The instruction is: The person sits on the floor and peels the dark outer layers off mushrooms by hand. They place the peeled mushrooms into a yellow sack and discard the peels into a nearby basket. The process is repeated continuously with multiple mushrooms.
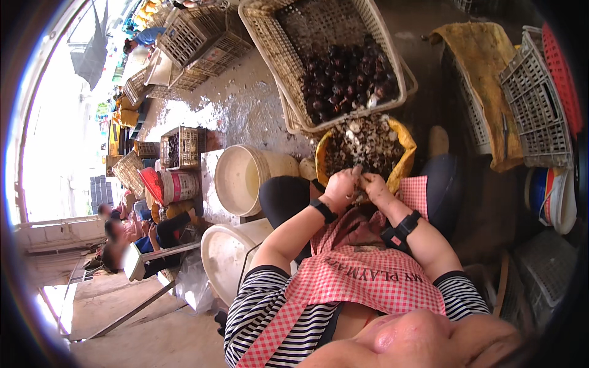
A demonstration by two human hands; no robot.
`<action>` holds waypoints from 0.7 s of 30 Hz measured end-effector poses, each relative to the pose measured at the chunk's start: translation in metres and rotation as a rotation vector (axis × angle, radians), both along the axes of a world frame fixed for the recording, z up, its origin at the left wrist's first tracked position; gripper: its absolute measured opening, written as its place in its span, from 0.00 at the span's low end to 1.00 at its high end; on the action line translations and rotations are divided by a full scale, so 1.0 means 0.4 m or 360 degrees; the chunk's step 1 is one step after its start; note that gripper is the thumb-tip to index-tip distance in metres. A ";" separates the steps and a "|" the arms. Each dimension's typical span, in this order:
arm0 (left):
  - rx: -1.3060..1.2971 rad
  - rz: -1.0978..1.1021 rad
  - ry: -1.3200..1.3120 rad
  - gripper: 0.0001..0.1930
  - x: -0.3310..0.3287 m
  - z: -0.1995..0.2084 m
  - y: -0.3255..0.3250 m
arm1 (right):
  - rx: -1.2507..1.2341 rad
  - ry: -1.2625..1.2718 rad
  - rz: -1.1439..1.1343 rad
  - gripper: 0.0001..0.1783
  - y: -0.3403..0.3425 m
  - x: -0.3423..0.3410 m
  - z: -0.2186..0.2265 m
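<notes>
Left grip (341, 187) and right grip (375, 188) curl closed, contents hidden, by tub (409, 147), crate (273, 55) beyond.

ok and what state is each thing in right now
left hand: fingers curled, grip unclear
right hand: fingers curled, grip unclear
yellow container: open, holding pale and dark scraps
large crate: open, partly filled
dark round pieces: heaped together
pale bucket: open
checked apron: worn
</notes>
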State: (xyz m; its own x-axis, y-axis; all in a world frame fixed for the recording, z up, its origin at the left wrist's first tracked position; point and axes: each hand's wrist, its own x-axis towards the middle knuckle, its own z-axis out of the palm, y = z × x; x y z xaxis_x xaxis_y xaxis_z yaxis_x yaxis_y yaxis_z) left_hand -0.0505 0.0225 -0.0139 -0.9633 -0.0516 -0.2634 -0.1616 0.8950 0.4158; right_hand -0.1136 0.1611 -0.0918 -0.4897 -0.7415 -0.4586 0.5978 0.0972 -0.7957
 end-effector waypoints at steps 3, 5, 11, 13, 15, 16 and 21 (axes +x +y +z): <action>0.0227 0.0294 0.0136 0.32 -0.005 -0.026 0.011 | -0.0069 -0.0217 -0.0149 0.17 -0.009 -0.008 -0.007; 0.0667 0.0757 0.0184 0.25 0.021 -0.077 0.013 | 0.0129 -0.0270 -0.0180 0.19 0.012 -0.041 0.069; 0.1665 0.1310 -0.0101 0.21 0.043 0.089 -0.010 | 0.0264 0.0782 -0.0389 0.20 0.003 -0.059 -0.027; 0.1696 0.1250 -0.0046 0.18 0.066 0.088 -0.009 | 0.0249 0.0701 -0.0170 0.23 0.008 -0.042 0.103; 0.1719 0.1176 0.0096 0.17 0.068 0.088 0.003 | 0.0040 0.0887 -0.0197 0.26 0.006 -0.024 0.144; 0.1731 0.1138 0.0166 0.16 0.069 0.086 0.008 | 0.0012 0.0895 -0.0142 0.27 0.009 -0.021 0.152; 0.1756 0.1233 0.0011 0.15 0.090 0.103 0.015 | 0.0351 0.1202 -0.0222 0.43 0.007 -0.059 0.092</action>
